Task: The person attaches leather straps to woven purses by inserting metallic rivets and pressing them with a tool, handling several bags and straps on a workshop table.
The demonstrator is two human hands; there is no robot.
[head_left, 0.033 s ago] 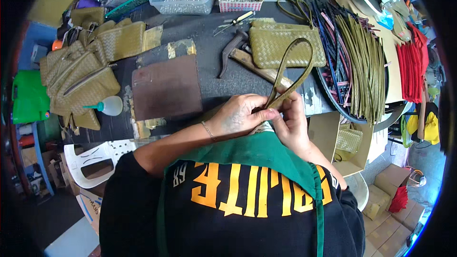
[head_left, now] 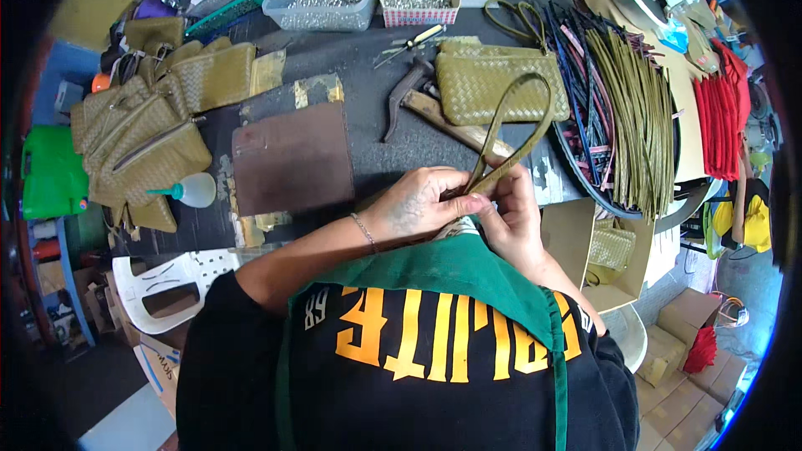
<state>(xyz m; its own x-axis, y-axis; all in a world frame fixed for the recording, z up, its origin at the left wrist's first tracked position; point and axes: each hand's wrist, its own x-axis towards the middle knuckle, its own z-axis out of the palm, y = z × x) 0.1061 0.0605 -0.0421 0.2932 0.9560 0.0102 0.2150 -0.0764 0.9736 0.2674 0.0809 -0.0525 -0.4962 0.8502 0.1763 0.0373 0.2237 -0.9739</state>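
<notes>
by the near edge of the dark table [head_left: 372, 129], an olive strap [head_left: 535, 135] loops up from the left hand [head_left: 422, 202] and right hand [head_left: 513, 219], both pinched closed on its gathered base. it looks light, springy, sturdy; that base seems the surest hold.

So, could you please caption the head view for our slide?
Left hand and right hand hold a looped olive strap near a hammer.

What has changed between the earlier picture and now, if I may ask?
Apart from a slight shift of the view, nothing clearly changed: the left hand and right hand still hold the olive strap loop, and the hammer and woven pouch lie as before.
</notes>
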